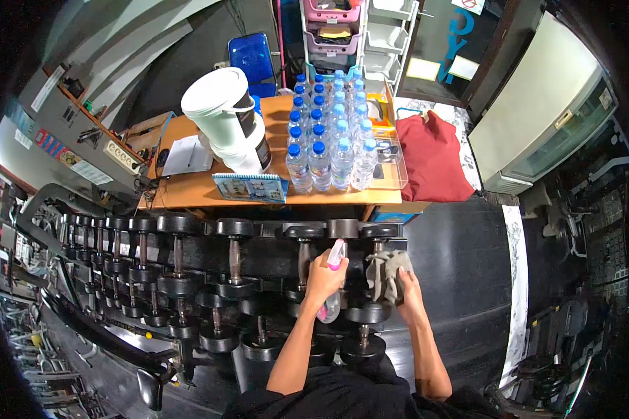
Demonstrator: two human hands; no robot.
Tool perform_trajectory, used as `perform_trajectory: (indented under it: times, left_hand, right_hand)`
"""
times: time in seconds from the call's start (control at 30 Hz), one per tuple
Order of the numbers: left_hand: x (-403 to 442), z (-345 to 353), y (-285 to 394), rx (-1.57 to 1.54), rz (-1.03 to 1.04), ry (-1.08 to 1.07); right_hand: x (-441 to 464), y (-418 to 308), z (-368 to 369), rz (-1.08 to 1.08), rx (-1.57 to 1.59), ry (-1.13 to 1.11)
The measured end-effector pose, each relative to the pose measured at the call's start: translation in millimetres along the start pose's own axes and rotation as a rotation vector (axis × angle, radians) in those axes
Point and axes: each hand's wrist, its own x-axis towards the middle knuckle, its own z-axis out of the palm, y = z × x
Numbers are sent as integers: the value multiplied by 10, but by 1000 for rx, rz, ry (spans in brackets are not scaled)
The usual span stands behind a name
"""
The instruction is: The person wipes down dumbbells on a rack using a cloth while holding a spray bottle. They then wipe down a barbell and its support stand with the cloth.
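My left hand [323, 279] is closed around a clear spray bottle [329, 308] with a pink and white nozzle, held over the dumbbell rack. To its right, my right hand [410, 296] grips a crumpled grey cloth [387, 276]. The cloth lies over or just above a dumbbell at the right end of the upper row; whether it touches the metal handle is hidden. Close beyond the left hand is a dumbbell [342, 228] with a greyish head. Another dumbbell [304, 258] stands just left of that hand.
Several black dumbbells [178, 258] fill the rack to the left. Beyond it, a wooden desk [189, 197] holds water bottles [319, 157], white buckets [220, 119] and a desk calendar [250, 188]. A red cloth-covered item [433, 157] stands right of the desk. A bench [98, 335] is at left.
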Motion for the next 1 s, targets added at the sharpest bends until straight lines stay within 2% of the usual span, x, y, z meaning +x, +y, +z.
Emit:
perform_trajectory:
  times: [0.07,0.13,0.2,0.23,0.27,0.33,0.4,0.47,0.5,0.6,0.63,0.73,0.77,0.8,0.83,0.87,0.93,0.97,1.0]
  left_hand:
    - [-6,4,3,35,46,40]
    - [-45,-21,85,-24,-23,8]
    - [-105,-20,37,-84,-30,13]
    - [-152,-33,34,-107,-32,1]
    - [-206,-43,29,-129,-35,-12]
    - [-326,-38,-28,-145,-35,-23]
    - [-443,-5,-137,-152,-72,-83]
    - [-559,83,-327,-135,-101,-132]
    - [-613,142,-394,-153,-134,-154]
    - [-762,269,-494,-205,-206,-204]
    - [-771,319,-522,-185,-167,-179]
    - [-754,331,-583,-128,-166,-168]
    - [-745,377,-721,-24,25,-104]
    - [-715,401,-804,80,219,-39]
    - [-711,352,-743,102,66,-118]
    - [-690,334,-758,100,69,-118]
    - [-685,320,-778,11,40,-130]
    - [-699,318,-755,-71,-2,-119]
    - [-689,329,-756,-73,0,-117]
  right_hand:
    - [93,-43,99,0,136,-111]
    - [159,-81,258,0,171,-73]
    - [345,-12,349,-112,142,-87]
    - [459,75,421,-262,133,-106]
    - [585,158,505,-483,-104,-8]
    - [761,269,716,-773,-354,18]
    - [918,314,922,-1011,-809,-23]
    - [1014,263,1138,-1291,-1466,-141]
    - [1033,220,1244,-1434,-1427,-121]
    - [1315,165,1352,-1341,-1393,-143]
    - [1404,38,1447,-1043,-1453,-155]
    - [1691,-206,1631,-523,-1615,-220]
    - [1836,-286,1686,-531,-1612,-219]
    - [2105,-301,1696,-517,-1701,-519]
    - [2303,-277,1694,-492,-1774,-825]
    - [2385,-226,1705,-494,-1777,-823]
    - [2509,-78,1709,-538,-1646,-558]
    - [2579,-10,1701,-435,-1671,-530]
    - [2619,3,1718,-438,-1673,-530]
